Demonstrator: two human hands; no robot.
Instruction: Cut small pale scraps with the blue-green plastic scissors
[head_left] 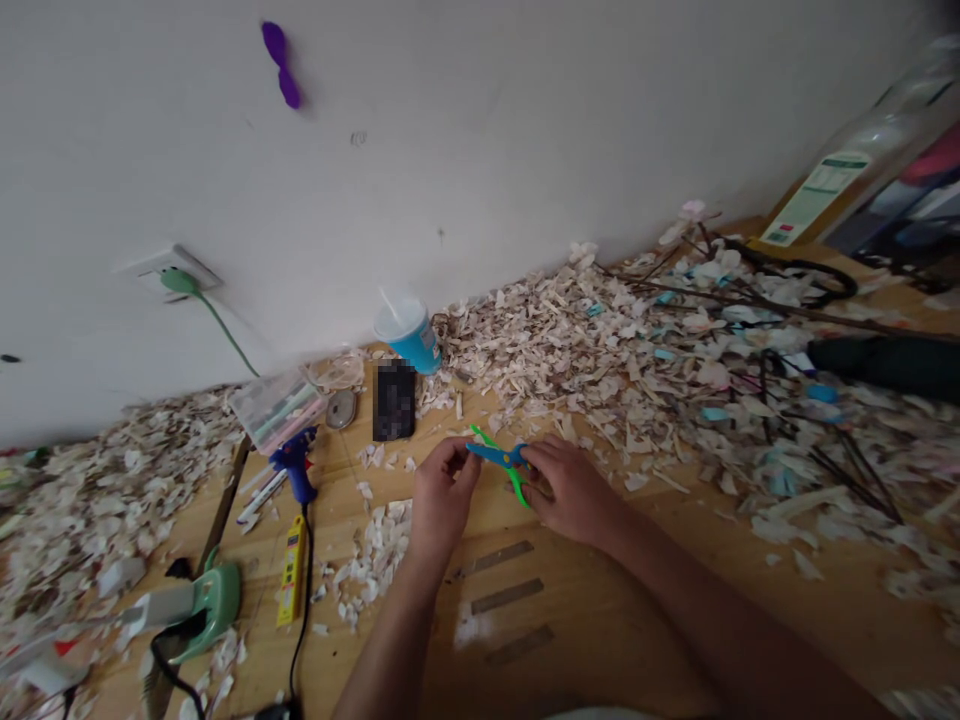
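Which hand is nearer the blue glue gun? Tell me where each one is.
Left. The left hand is to the right of the glue gun, pinching the tip of the scissors; the right hand holds their handles farther right.

The right grip (570, 490) covers the handles of the scissors (499, 457), and the left grip (442, 495) hides one blade tip, so whatever lies between its fingers cannot be told. The dark slab (394, 400) by the cup (409, 335) is pixelled out. At top right the bottle (847, 170) is blurred and cut by the edge, its label too small to read. The dark roll (885, 360) runs off the right edge, the cord (304, 600) off the bottom. Shavings (600, 340) bury much of the worktop (675, 580)
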